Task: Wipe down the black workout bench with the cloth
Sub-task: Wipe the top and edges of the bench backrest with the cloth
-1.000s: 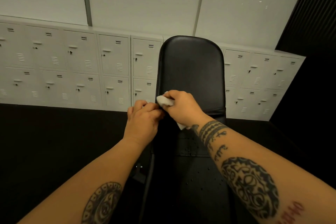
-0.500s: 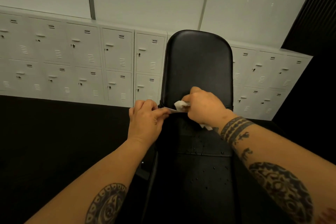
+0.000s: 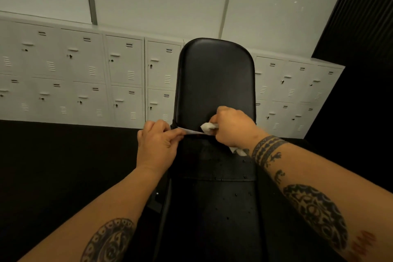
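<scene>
- The thin white cloth (image 3: pixel 208 128) looks soft and light; I judge it best held at both ends.
- It stretches across the fold of the black padded workout bench (image 3: pixel 217 74).
- The left hand (image 3: pixel 157 146) pinches one end; the right hand (image 3: pixel 231 127) fists the bunched end, knuckles up.
- Whether it touches the pad, I cannot quite tell.

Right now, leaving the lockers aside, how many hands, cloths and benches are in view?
Hands: 2, the left hand and the right hand
Cloths: 1, a white cloth held between both hands
Benches: 1, the black bench
Total: 4
</scene>
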Available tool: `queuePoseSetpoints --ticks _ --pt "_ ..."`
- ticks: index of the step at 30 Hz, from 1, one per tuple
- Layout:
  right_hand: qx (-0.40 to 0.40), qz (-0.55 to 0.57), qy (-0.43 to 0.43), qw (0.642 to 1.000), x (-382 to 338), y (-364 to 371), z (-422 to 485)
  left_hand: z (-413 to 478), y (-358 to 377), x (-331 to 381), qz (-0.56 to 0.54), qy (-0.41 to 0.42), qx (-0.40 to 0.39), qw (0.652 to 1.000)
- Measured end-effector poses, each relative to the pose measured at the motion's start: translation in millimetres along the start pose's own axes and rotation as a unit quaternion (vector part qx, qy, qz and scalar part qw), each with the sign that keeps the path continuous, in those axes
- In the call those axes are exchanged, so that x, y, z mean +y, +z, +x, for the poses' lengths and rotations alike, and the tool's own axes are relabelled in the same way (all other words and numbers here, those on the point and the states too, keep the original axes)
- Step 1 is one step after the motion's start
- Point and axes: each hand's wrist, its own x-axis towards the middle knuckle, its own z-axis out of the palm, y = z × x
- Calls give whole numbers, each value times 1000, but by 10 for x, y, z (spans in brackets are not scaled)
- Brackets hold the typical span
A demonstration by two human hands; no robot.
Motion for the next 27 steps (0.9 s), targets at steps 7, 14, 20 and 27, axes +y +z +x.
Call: queuePoseSetpoints --ticks 7,14,20,27 --pt "109 150 143 972 602 -105 -178 190 -52 412 22 74 -65 995" --pt "208 301 244 898 978 -58 -441 393 282 1118 66 37 -107 991" --pt "199 332 225 894 1010 -50 -435 168 359 997 65 127 -72 987" --pt "104 232 80 964 517 21 -127 -15 446 834 50 157 -60 984"
